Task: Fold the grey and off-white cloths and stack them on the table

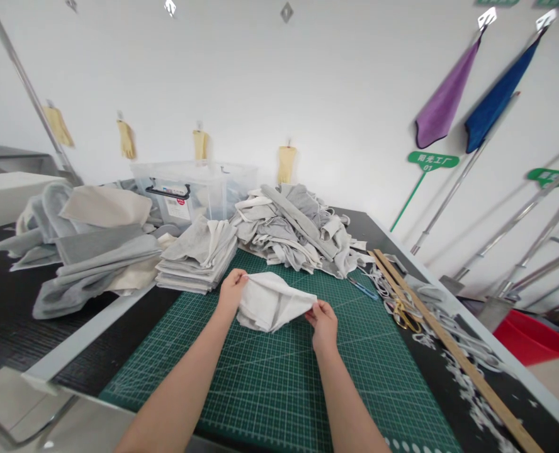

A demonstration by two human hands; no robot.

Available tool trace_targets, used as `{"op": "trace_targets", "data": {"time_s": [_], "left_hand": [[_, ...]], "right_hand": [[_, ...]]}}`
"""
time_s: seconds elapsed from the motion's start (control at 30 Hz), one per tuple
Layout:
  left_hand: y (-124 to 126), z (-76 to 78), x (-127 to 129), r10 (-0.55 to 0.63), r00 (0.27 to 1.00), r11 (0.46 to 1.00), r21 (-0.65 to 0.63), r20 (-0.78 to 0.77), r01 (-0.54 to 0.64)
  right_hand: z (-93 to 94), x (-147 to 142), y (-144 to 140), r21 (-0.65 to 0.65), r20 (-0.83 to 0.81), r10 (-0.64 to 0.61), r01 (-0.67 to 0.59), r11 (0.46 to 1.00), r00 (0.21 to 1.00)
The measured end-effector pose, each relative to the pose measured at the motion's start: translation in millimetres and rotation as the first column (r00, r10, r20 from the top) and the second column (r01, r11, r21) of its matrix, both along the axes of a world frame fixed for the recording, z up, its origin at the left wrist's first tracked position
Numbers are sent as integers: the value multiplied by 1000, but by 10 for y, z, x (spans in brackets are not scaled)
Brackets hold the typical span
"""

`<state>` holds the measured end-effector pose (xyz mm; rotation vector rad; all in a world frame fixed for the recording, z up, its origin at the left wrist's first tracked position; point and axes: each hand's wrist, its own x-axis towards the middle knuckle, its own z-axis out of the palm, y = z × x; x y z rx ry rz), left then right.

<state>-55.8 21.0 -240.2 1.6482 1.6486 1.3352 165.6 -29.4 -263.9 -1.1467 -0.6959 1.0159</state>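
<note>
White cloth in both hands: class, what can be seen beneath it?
A green gridded mat extends around and below the white cloth; whatever the cloth directly covers cannot be seen.

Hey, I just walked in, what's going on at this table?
A person's left hand and right hand hold a pale cloth by opposite sides, over a green cutting mat. A neat stack of grey cloths sits beyond the left hand, and a loose heap of fabric lies at the mat's far end.
</note>
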Motion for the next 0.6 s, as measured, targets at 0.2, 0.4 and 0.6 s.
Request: {"op": "trace_targets", "data": {"time_s": [0.2,0.4,0.6], "left_hand": [[-315,262,77,-273,962,961,-29,26,274],[-575,831,57,-400,776,901,-55,-487,430],[-598,1343,60,-155,860,867,351,-486,355]], "right_hand": [[268,256,-17,50,-222,-104,118,992,970],[613,484,-27,54,-290,-116,137,989,950],[1075,539,-337,225,-212,44,5,974,976]]}}
